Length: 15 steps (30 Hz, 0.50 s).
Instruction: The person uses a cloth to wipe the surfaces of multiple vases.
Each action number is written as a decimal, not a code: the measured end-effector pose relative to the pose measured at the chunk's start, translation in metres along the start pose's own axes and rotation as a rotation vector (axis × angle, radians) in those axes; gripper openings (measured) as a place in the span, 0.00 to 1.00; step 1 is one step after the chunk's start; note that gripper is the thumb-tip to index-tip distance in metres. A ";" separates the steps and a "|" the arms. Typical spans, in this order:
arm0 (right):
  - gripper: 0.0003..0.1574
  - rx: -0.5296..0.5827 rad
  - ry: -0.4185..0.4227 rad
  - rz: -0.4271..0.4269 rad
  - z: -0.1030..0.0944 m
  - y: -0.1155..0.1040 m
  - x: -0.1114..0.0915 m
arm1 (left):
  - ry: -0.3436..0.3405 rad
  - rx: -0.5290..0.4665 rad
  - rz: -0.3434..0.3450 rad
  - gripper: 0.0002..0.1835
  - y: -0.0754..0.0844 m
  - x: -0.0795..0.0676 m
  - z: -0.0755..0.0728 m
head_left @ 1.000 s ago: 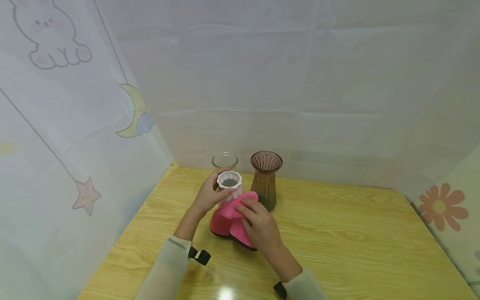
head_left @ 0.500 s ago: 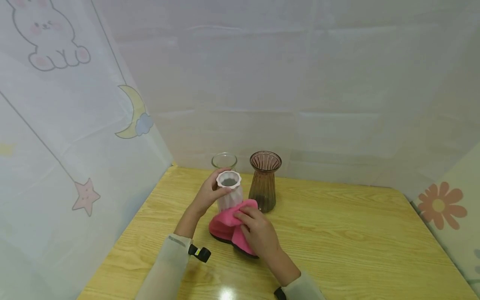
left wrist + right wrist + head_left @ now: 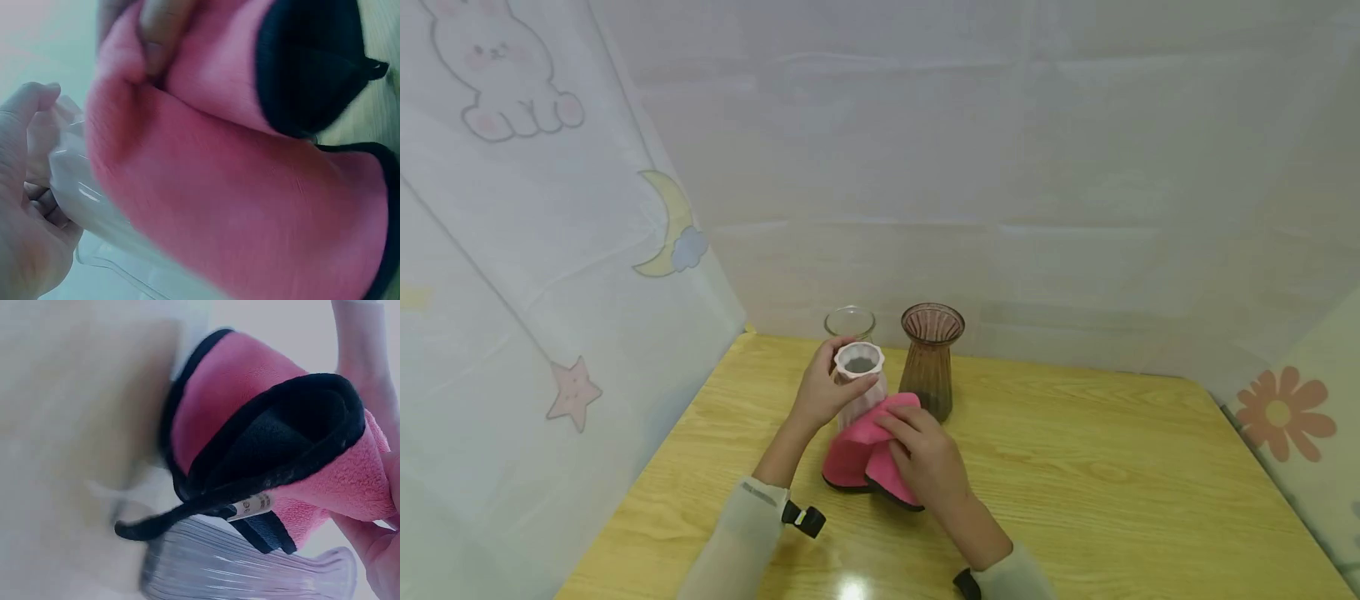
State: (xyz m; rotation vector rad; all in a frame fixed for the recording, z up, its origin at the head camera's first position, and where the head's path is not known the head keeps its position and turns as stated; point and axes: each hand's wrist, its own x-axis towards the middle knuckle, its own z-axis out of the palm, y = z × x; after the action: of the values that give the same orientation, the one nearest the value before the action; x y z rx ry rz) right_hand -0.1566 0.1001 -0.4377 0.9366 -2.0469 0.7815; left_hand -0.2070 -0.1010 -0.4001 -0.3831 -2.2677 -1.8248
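Observation:
My left hand (image 3: 822, 387) grips a white vase (image 3: 859, 360) with a scalloped rim, thumb on the near side just below the lip. In my right hand (image 3: 934, 458) is a pink cloth (image 3: 850, 460) with black edging, pinched at its top and pressed against the vase's front. The folded cloth hides the lower part of the vase. In the left wrist view the cloth (image 3: 237, 187) covers much of the vase's glossy side (image 3: 81, 181). The right wrist view shows the cloth's dark inner face (image 3: 269, 444), a loop and a small label.
A ribbed purple-brown glass vase (image 3: 931, 367) stands just behind and right of the cloth. Behind my left hand, a clear glass vase (image 3: 850, 320) shows mostly its rim. The wooden table (image 3: 1112, 467) meets pale patterned sheeting (image 3: 880, 167) at the back and left.
The right hand and cloth have moved down the vase from their spot a second ago, then back up slightly. Both hands keep their hold.

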 end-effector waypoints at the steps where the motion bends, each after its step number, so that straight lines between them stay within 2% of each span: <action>1: 0.20 0.010 0.015 -0.008 -0.002 0.001 0.004 | 0.003 0.012 0.005 0.39 0.001 0.000 0.000; 8: 0.20 0.032 0.064 -0.022 -0.009 0.004 0.023 | -0.042 0.070 -0.007 0.40 0.006 0.002 -0.005; 15: 0.19 0.030 0.037 0.004 -0.002 0.005 0.024 | -0.075 0.054 -0.036 0.39 0.005 0.001 -0.008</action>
State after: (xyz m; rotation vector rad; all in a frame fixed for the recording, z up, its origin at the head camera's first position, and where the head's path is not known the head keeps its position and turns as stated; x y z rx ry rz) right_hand -0.1706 0.0961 -0.4182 0.9280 -2.0113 0.8280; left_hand -0.2067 -0.1073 -0.3932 -0.4108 -2.3833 -1.7902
